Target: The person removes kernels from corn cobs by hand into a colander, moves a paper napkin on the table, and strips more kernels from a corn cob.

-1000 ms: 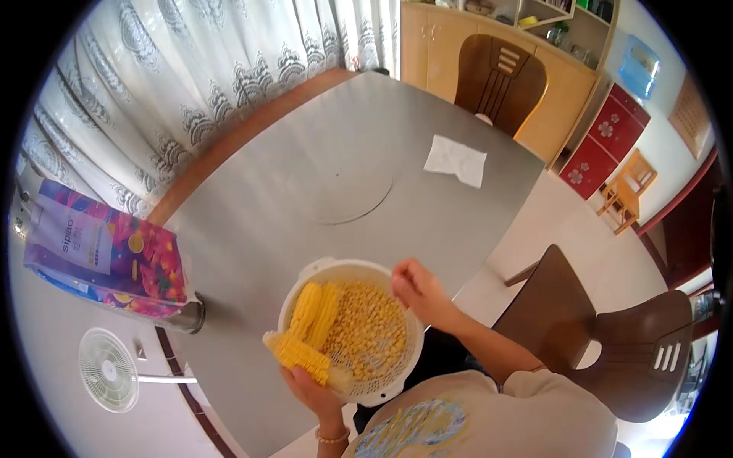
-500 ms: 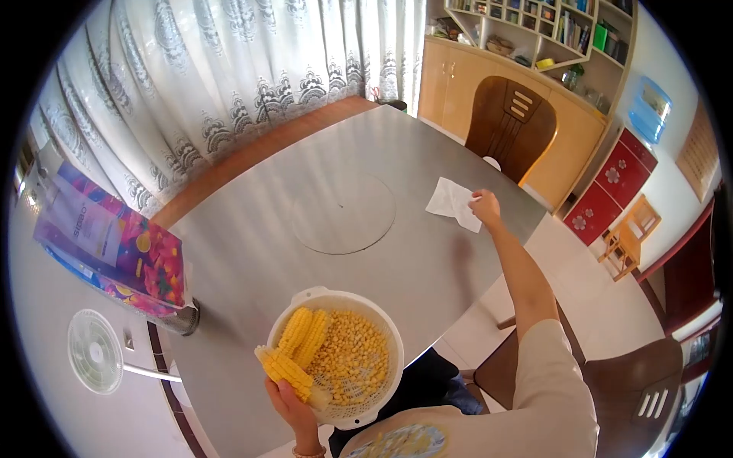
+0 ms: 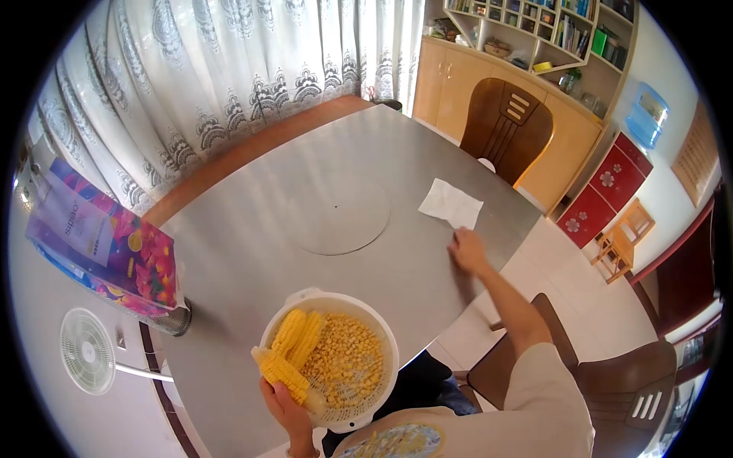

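My left hand (image 3: 286, 408) is closed around a corn cob (image 3: 281, 368), partly stripped at its lower end, over the near left rim of a white plastic colander (image 3: 391, 347). Inside the colander, two more corn cobs (image 3: 299, 336) lie beside a layer of loose corn kernels (image 3: 343, 355). My right hand (image 3: 467, 250) is just below a white paper napkin (image 3: 450, 203) that lies on the table. Its fingers are curled together, and a small dark tip seems to show by them; what they hold, if anything, is too small to name.
The colander is at the near edge of a grey table (image 3: 252, 298) with a round disc outline (image 3: 347, 221). A colourful bag (image 3: 107, 237) stands at the left, by a white fan (image 3: 88, 351). Brown chairs (image 3: 508, 126) are at the far side and right. Curtains hang behind.
My right hand has moved off the napkin, down and toward me. The napkin now lies flatter, more of it showing. My left hand still holds the cob at the colander.
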### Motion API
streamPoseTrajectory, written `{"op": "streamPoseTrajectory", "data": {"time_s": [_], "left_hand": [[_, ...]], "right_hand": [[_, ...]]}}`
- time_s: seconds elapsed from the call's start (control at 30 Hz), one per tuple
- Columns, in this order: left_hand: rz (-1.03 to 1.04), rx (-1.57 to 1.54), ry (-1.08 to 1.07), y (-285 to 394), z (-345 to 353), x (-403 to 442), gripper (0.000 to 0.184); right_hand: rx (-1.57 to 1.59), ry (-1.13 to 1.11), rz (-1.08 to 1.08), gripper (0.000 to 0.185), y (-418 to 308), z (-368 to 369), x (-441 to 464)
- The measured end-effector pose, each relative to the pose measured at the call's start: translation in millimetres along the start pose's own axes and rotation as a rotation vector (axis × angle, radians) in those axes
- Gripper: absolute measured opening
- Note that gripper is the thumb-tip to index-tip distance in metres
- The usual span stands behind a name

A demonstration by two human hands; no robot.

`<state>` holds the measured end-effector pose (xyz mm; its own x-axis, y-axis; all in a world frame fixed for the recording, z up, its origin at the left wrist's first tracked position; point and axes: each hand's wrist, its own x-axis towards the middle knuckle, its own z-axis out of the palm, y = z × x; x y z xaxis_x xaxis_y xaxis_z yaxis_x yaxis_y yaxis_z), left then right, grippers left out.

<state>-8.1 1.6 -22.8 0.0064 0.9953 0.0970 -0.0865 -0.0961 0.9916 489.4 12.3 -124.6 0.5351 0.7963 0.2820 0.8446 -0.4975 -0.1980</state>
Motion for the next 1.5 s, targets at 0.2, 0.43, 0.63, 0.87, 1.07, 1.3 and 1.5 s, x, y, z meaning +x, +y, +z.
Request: {"op": "streamPoseTrajectory", "data": {"time_s": [0.2, 0.43, 0.63, 0.87, 1.07, 1.3, 1.5], "left_hand": [[-0.025, -0.009, 0.01, 2.0, -0.8, -1.9, 0.031], [-0.021, 0.033, 0.0, 0.3, -0.7, -0.8, 0.031], [0.046, 0.075, 0.058, -1.1, 2.1, -1.6, 0.032], [0.022, 0.157, 0.197, 5.9, 19.8, -4.8, 0.032], [0.042, 0.176, 0.143, 0.7, 14.1, -2.5, 0.03], [0.02, 0.152, 0.125, 0.8, 11.8, -3.4, 0.028], [0.033, 0.16, 0.078, -4.0, 5.5, -3.0, 0.029]], "right_hand": [[-0.073, 0.212, 0.036, 0.041, -81.0, -2.2, -84.7], [0.506, 0.34, 0.386, 0.022, -19.0, -22.8, -28.0], [0.213, 0.397, 0.632, 0.021, 99.0, 3.1, 52.5], [0.167, 0.405, 0.617, 0.018, 100.3, 3.5, 61.9], [0.042, 0.315, 0.634, 0.019, 104.4, 14.6, 63.4], [0.596, 0.559, 0.344, 0.018, 58.6, 21.3, 11.2], [0.692, 0.345, 0.23, 0.012, -17.1, -11.7, -26.3]]}}
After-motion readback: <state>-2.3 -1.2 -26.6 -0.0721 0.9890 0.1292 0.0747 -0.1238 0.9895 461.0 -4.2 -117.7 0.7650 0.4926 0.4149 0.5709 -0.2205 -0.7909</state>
